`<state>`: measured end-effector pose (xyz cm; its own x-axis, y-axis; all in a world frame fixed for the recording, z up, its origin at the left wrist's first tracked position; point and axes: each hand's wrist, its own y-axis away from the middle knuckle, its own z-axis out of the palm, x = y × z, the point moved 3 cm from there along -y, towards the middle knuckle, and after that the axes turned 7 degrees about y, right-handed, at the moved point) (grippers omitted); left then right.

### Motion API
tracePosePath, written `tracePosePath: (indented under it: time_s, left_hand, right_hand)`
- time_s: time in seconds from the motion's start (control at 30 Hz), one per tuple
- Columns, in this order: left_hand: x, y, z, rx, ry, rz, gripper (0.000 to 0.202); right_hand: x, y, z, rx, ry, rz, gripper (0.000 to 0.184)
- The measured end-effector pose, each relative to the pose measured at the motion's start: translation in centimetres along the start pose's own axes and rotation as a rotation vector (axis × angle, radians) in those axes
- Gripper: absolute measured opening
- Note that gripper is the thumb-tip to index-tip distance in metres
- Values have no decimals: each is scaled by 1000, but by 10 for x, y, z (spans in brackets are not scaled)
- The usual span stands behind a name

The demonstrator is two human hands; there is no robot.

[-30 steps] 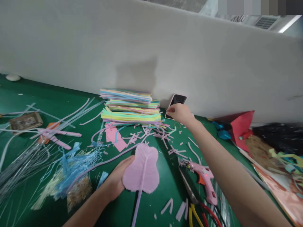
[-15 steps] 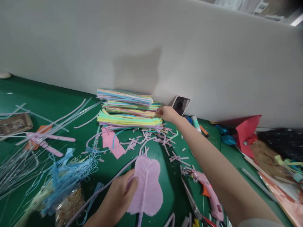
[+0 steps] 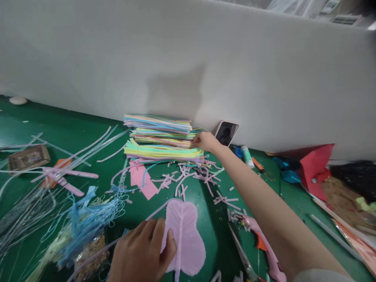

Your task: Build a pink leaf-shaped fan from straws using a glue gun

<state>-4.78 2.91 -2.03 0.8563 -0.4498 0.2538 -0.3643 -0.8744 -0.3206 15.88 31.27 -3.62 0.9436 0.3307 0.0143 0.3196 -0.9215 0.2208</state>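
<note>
A pink leaf-shaped paper piece (image 3: 186, 237) on a thin pink stem lies on the green table (image 3: 73, 117) near me. My left hand (image 3: 141, 252) rests on its left edge, fingers curled over it. My right hand (image 3: 205, 141) reaches far forward to the right end of a stack of pastel paper strips (image 3: 161, 139) by the wall, its fingertips pinched at the strips. What they grip is too small to make out.
A phone (image 3: 226, 133) leans on the white wall. A pink glue gun (image 3: 264, 250) and scissors (image 3: 242, 254) lie under my right arm. Pink scraps (image 3: 190, 176), blue fringe (image 3: 85, 219), a glue stick (image 3: 246, 154) and red paper (image 3: 317, 168) litter the table.
My right hand left the phone and moved left to the end of the strip stack. My left hand lowered the pink leaf onto the table and now lies over its edge.
</note>
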Motion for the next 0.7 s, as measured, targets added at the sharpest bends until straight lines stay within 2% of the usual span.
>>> tracePosePath:
  time_s: [0.1, 0.17, 0.2, 0.3, 0.4, 0.47, 0.5, 0.57, 0.7]
  left_hand:
    - [6, -25, -27, 42, -68, 61, 26]
    - [3, -55, -36, -1, -136, 36, 29]
    - [0, -73, -35, -67, -165, 14, 30]
    - [-16, -134, -15, -194, -129, -19, 27]
    - [-33, -194, 22, -263, -50, -20, 28]
    - [-43, -222, 45, -315, -33, -6, 22]
    - [-49, -232, 54, -335, -31, -7, 21]
    - [-58, -244, 66, -373, -32, -7, 32]
    - [-73, -245, 75, -398, -44, -5, 35]
  right_hand:
    - [1, 1, -1, -4, 1, -11, 34]
    - [2, 2, -2, 1, 4, -10, 33]
    - [3, 3, -2, 6, 6, -8, 34]
    - [5, 4, -2, 32, 17, -6, 34]
    - [5, 8, -5, 65, 41, 1, 35]
    - [5, 14, -7, 89, 64, 6, 35]
    - [5, 17, -9, 101, 75, 10, 36]
    - [7, 26, -11, 119, 97, 21, 36]
    - [27, 49, -15, 124, 135, 84, 36]
